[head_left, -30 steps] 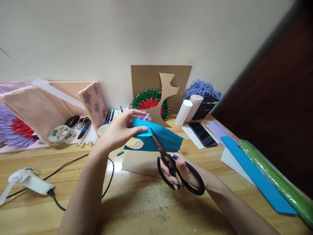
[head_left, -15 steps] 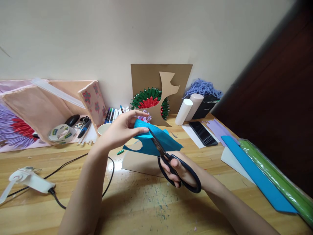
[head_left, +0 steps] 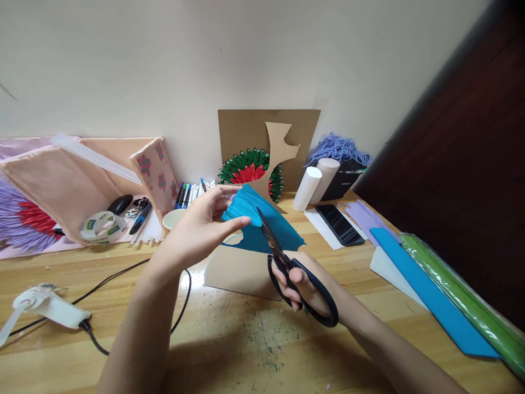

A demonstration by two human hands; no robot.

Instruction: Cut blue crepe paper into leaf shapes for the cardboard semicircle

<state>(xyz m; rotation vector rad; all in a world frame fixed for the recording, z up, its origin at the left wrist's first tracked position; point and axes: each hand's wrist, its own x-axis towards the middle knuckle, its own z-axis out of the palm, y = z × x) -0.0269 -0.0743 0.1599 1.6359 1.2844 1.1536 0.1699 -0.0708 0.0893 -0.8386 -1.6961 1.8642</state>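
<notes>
My left hand (head_left: 200,219) holds a sheet of blue crepe paper (head_left: 279,221) up over the table, its fingers behind the sheet and its thumb stretched along the near side. A curved cut-out shows in the paper's lower left edge. My right hand (head_left: 293,282) is closed round the black handles of a pair of scissors (head_left: 273,243). The blades point up and left, lying against the paper just right of my left thumb. Below the paper, a piece of cardboard (head_left: 241,273) rests on the table.
A hot glue gun (head_left: 53,306) with a black cable lies at left, near a tape roll (head_left: 102,227). Markers (head_left: 188,194) and a red-green paper flower (head_left: 248,169) stand behind. At right are a phone (head_left: 340,224), white rolls (head_left: 307,189) and a green wrapped roll (head_left: 459,290).
The paper's upper flap has lifted and turned toward the right, and my left thumb has come away from its edge. The scissors have shifted slightly right, with their blades closer together.
</notes>
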